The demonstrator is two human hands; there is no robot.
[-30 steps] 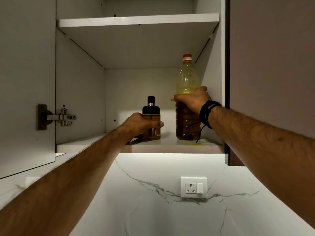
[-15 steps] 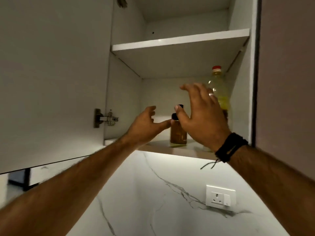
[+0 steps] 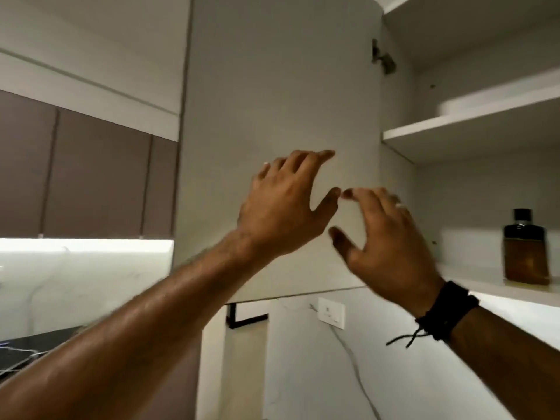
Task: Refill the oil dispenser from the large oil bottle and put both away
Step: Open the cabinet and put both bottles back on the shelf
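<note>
Both hands are up in front of the open cabinet door (image 3: pixel 278 140), and neither one is carrying anything. The left hand (image 3: pixel 285 204) has its fingers spread and loosely bent, fingertips right at the door's inner face, though whether they touch it is hard to say through the blur. The right hand (image 3: pixel 385 247) hovers just beside it, fingers relaxed and curved, holding nothing, a black wristband (image 3: pixel 451 310) on that arm. Over on the lower shelf (image 3: pixel 472 283) stands the oil dispenser (image 3: pixel 525 253), upright, dark cap on, amber oil inside, well clear of both hands. The large oil bottle is not in sight from this angle. So the putting-away looks done for the dispenser at least, and the job in hand reads as shutting the cabinet. To do that cleanly: take the door by its free edge rather than the middle, swing it round smoothly and let the hinge (image 3: pixel 382 60) carry the last part, keeping fingers out of the closing gap. Worth a glance first that nothing on the shelf stands proud of the front edge.
</note>
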